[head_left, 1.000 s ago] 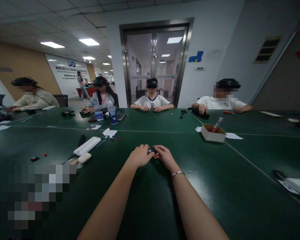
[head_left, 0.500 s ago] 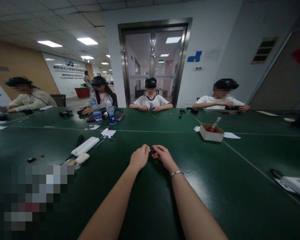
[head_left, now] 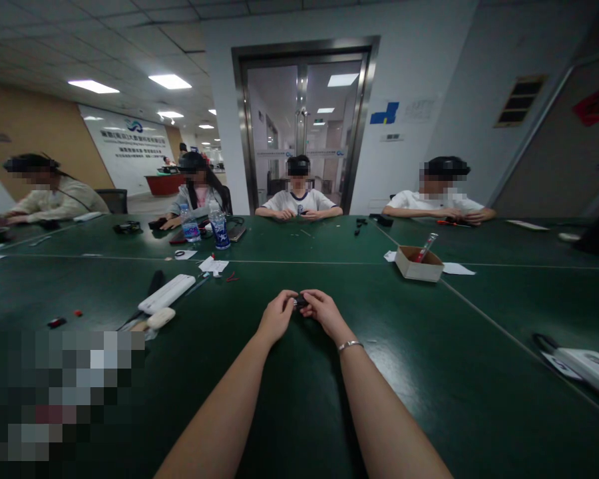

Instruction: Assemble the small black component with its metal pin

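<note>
Near the middle of the dark green table, a small black piece with a silvery end sits between my two hands; its exact kind is too small to make out. My left hand is closed around the silvery end at its left. From the other side, my right hand pinches the black part between thumb and fingers. A metal bracelet circles the right wrist. Fingers cover much of the piece, and both forearms reach in from the bottom edge.
To the left lie a white power strip, a pale rounded object and small red bits. Two bottles stand farther back. An open box holding a tube stands right of centre. Several people wearing headsets sit along the far side.
The whole view has shifted slightly. My left fingers have moved a little on the small black piece, showing more of its silvery end. Both hands keep hold of it.
</note>
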Tool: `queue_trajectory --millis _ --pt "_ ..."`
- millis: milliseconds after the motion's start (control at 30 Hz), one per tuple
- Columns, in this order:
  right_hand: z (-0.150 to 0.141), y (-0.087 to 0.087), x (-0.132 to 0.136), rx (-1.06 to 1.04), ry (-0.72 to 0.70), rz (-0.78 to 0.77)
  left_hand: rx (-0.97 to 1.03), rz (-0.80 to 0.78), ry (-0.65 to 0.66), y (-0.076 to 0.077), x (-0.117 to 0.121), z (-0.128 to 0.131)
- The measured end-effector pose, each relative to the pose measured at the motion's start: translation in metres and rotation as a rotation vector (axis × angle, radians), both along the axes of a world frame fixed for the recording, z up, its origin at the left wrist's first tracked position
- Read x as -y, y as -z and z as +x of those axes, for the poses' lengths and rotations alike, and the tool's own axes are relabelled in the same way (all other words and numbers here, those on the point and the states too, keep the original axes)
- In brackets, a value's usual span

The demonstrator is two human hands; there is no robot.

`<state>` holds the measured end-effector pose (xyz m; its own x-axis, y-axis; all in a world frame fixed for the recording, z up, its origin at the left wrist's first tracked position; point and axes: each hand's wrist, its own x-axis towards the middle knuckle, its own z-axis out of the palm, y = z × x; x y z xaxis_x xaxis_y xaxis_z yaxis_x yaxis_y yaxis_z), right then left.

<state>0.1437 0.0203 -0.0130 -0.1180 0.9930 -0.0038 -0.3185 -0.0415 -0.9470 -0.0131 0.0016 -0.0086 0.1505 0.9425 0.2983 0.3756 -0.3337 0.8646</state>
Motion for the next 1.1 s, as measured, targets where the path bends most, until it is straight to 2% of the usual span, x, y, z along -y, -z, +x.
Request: queue_trajectory --millis 100,233,400,567,700,867,967,1100 --pt "0.0 0.0 0.0 0.01 0.0 -0.001 0.004 0.023 -0.008 0.0 0.001 0.0" --pt "0.0 -0.001 0.001 0.012 0.012 -0.004 0.027 -0.064 0.005 -0.001 0.0 0.001" --pt "0.0 -0.003 0.002 0.017 0.016 -0.008 -0.052 -0.111 0.021 -0.003 -0.009 0.002" --pt "0.0 -0.003 0.002 0.015 0.017 -0.014 -0.057 -0.19 -0.045 -0.004 -0.018 0.007" --pt "-0.001 -0.002 0.001 0.008 0.015 -0.008 -0.036 -0.128 -0.079 0.001 -0.016 0.007" --pt "-0.002 -0.002 0.001 -0.006 0.007 -0.008 0.035 -0.13 -0.027 0.001 -0.009 0.004" --pt "-0.001 -0.003 0.001 -0.013 0.007 -0.012 -0.009 -0.14 -0.013 -0.002 -0.005 0.004" --pt "-0.001 -0.003 0.001 -0.006 0.009 -0.008 -0.04 -0.049 -0.021 -0.003 -0.004 0.005"
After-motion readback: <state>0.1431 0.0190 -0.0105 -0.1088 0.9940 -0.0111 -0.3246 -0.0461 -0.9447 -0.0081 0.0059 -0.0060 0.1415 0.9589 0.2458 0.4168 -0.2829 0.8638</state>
